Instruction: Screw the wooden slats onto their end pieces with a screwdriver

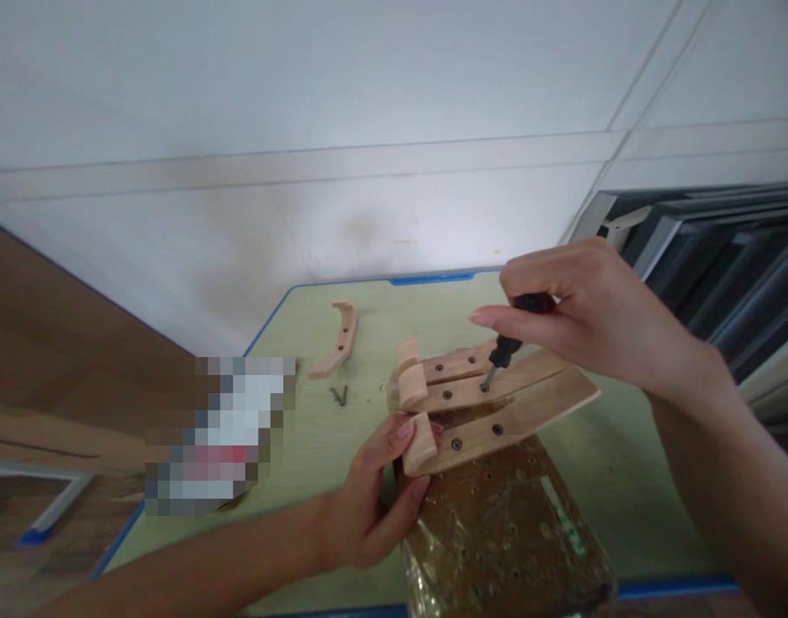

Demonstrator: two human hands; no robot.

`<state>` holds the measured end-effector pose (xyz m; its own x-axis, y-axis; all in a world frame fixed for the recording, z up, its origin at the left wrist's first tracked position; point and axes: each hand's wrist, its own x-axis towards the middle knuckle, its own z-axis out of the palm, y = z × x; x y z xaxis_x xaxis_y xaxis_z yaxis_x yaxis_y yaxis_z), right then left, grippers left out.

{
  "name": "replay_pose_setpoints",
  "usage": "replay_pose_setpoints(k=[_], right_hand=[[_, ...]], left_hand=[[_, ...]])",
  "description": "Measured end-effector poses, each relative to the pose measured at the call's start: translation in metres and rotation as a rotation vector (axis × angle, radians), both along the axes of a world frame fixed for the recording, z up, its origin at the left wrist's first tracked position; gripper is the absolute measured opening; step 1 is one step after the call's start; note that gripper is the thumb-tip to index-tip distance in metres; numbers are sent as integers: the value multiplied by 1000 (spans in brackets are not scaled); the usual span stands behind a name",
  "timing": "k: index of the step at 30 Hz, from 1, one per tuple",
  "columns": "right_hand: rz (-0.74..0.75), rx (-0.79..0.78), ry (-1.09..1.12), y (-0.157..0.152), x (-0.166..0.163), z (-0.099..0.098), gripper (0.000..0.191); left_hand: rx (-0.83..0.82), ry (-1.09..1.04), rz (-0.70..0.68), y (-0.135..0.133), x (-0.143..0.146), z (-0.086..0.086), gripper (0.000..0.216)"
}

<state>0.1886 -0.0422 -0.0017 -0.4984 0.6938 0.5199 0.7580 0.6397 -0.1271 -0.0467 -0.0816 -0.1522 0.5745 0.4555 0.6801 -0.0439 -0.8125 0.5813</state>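
Observation:
My right hand (584, 305) is wrapped round the black handle of a screwdriver (506, 348). Its tip meets a dark screw (484, 388) in the middle curved wooden hook (459, 393). On either side lie a far wooden hook (457, 365) and a near wooden hook (529, 415), each with two dark screws or holes. All three rest on a brown block (490, 532) wrapped in clear film or tape. My left hand (381, 498) grips the near hook around its curled end, thumb below and fingers above.
Another curved wooden hook (346, 333) lies at the back left of the pale green table (317, 446), with a few loose screws (340, 396) in front. A blurred-out item (227, 438) sits at the left edge. Dark frames (709, 240) lean at the right; a white wall (368, 197) stands behind.

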Motion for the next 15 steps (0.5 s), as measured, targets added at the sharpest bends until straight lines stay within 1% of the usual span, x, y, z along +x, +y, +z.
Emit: replay_pose_setpoints(k=[7, 11, 15], right_hand=[[-135, -65, 149, -3, -12, -7, 60], [-251, -113, 102, -8, -14, -3, 63], [-378, -58, 28, -8, -9, 0, 67]], left_hand=[[-1, 1, 19, 0, -1, -1, 73], [0, -19, 8, -1, 0, 0, 74], [-16, -34, 1, -1, 1, 3, 73]])
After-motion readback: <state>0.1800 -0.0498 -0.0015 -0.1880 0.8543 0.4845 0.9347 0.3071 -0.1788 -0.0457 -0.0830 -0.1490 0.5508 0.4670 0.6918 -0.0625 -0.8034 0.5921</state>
